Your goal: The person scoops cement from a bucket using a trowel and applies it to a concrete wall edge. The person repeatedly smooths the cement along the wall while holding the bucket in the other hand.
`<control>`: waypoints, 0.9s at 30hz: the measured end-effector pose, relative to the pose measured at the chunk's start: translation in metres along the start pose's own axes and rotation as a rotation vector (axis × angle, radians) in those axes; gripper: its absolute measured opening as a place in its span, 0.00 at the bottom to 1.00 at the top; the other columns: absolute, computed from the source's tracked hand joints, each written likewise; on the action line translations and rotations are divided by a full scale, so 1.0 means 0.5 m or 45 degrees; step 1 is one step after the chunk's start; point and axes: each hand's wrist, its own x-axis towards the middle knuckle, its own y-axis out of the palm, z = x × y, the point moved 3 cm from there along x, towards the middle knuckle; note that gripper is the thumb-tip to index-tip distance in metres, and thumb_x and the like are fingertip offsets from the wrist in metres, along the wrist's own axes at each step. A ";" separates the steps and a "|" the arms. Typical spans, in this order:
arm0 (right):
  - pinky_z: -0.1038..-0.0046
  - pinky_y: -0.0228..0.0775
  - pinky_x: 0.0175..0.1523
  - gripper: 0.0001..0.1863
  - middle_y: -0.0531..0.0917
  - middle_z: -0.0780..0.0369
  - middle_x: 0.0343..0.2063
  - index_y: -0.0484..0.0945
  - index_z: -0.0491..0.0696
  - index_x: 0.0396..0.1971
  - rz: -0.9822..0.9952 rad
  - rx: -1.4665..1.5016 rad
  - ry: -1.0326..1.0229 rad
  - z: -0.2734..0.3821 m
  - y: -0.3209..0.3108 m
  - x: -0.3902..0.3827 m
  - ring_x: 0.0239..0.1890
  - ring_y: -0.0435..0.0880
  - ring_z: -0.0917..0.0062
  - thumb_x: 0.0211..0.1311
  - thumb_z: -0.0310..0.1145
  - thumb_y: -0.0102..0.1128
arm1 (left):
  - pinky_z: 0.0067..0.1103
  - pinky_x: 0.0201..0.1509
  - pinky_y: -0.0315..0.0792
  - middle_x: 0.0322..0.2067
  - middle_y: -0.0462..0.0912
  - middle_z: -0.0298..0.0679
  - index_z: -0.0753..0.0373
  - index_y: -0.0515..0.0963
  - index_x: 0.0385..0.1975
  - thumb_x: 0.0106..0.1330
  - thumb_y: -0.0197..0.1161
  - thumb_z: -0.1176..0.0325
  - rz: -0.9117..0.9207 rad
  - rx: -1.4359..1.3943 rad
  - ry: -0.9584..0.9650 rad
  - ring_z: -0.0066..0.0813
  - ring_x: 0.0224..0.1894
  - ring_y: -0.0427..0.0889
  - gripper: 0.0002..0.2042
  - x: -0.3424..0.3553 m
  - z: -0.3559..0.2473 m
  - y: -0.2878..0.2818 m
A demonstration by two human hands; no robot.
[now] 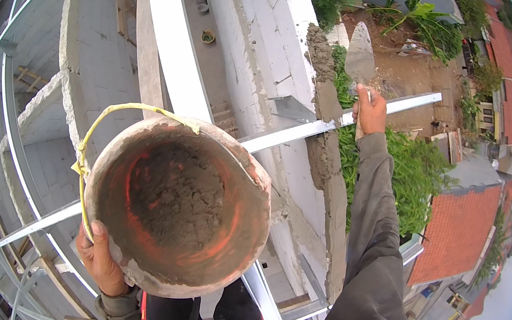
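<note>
My left hand (98,262) grips the rim of an orange bucket (181,208) crusted with cement, tilted so its grey mortar shows inside. A yellow cord handle (100,128) loops over its left side. My right hand (369,111), arm stretched forward in a dark sleeve, holds a steel trowel (359,59) with the blade pointing up. The blade sits against the outer edge of a white block wall (269,35), right beside a band of fresh grey mortar (323,97) running down that edge.
Light steel frame bars (342,120) cross the wall and run under the bucket. Far below on the left is an interior floor with small containers (207,36). To the right lie green plants (411,174), red tiled roofs (458,235) and bare earth.
</note>
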 end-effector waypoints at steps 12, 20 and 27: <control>0.73 0.57 0.19 0.29 0.69 0.69 0.15 0.79 0.45 0.33 0.780 0.291 0.517 0.019 0.070 0.076 0.13 0.67 0.81 0.79 0.58 0.46 | 0.26 0.62 0.70 0.53 0.81 0.41 0.70 0.72 0.63 0.79 0.60 0.57 -0.116 0.102 0.025 0.28 0.55 0.78 0.23 -0.009 -0.012 0.006; 0.64 0.71 0.28 0.31 0.77 0.58 0.17 0.79 0.38 0.34 0.457 -0.271 0.001 0.022 -0.030 0.008 0.15 0.78 0.72 0.77 0.55 0.46 | 0.25 0.57 0.72 0.51 0.82 0.40 0.69 0.75 0.60 0.79 0.59 0.57 -0.075 0.062 0.080 0.26 0.52 0.79 0.21 -0.008 -0.030 0.031; 0.51 0.75 0.56 0.29 0.87 0.45 0.42 0.84 0.41 0.47 0.325 -0.743 -0.271 0.056 0.068 0.071 0.48 0.85 0.48 0.75 0.53 0.48 | 0.26 0.60 0.71 0.53 0.82 0.42 0.70 0.75 0.60 0.80 0.57 0.56 -0.051 0.068 0.133 0.28 0.54 0.79 0.22 -0.010 -0.024 0.032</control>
